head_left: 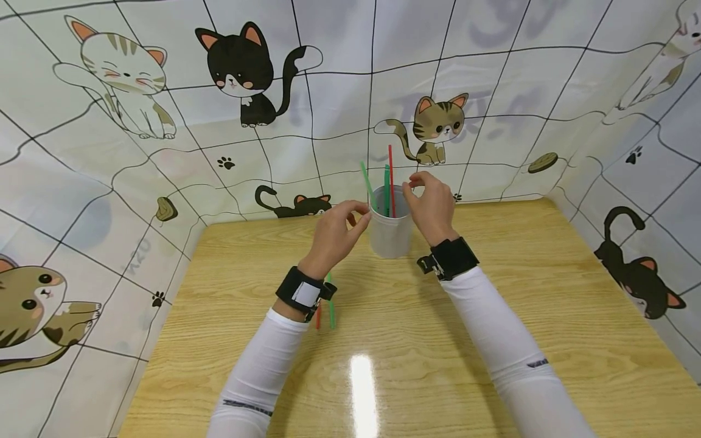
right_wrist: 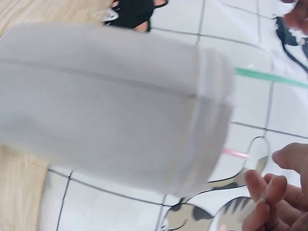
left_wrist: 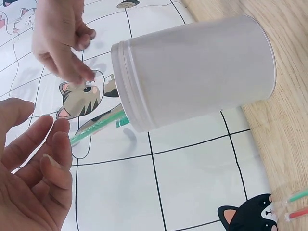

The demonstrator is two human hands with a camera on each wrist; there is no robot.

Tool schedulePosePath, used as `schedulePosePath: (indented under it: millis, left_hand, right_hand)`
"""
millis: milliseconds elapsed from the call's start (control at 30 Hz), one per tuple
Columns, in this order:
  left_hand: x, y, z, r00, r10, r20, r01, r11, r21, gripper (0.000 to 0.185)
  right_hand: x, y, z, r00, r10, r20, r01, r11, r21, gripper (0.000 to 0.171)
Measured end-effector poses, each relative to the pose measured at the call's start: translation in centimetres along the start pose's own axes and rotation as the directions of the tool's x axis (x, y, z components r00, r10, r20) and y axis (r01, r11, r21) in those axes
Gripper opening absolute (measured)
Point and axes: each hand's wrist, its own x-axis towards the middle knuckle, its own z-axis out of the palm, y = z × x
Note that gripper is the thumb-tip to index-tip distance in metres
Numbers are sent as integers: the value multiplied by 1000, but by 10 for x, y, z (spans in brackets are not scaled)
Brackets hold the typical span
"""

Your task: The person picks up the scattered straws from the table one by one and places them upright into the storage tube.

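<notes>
Now a white cup (head_left: 390, 234) stands upright near the back of the desk (head_left: 493, 340), with green straws (head_left: 386, 190) and a red straw (head_left: 391, 179) poking out of it. Both hands flank its rim: the left hand (head_left: 334, 234) hovers with fingers (left_wrist: 53, 159) loosely relaxed and empty, the right hand (head_left: 431, 204) with fingers lightly curled, holding nothing. Two more straws (head_left: 328, 307) lie under the left wrist.

White cup (head_left: 390, 234), holding green straws (head_left: 386, 190) and a red straw (head_left: 391, 179). Pale wood-grain table (head_left: 493, 340). White backdrop (head_left: 137, 182), black grid lines, cartoon cats in black, tabby, cream. White sleeves (head_left: 493, 328), black wristbands (head_left: 449, 258).
</notes>
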Motion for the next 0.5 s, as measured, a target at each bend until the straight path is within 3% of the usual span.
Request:
schedulePosePath:
  millis: [267, 367, 500]
  left_hand:
    - [-11, -5, -7, 999, -27, -25, 27, 1000, -3, 22]
    - [-17, -4, -11, 998, -40, -41, 39, 999, -15, 21]
    - [-28, -4, -14, 995, -59, -81, 57, 998, -24, 17]
  right_hand:
    - [-25, -24, -10, 987, -101, -126, 120, 981, 153, 28]
    - [-40, -34, -12, 973, -157, -170, 196, 949, 245, 23]
    - [-58, -46, -8, 940, -266, -211, 326, 884, 337, 16]
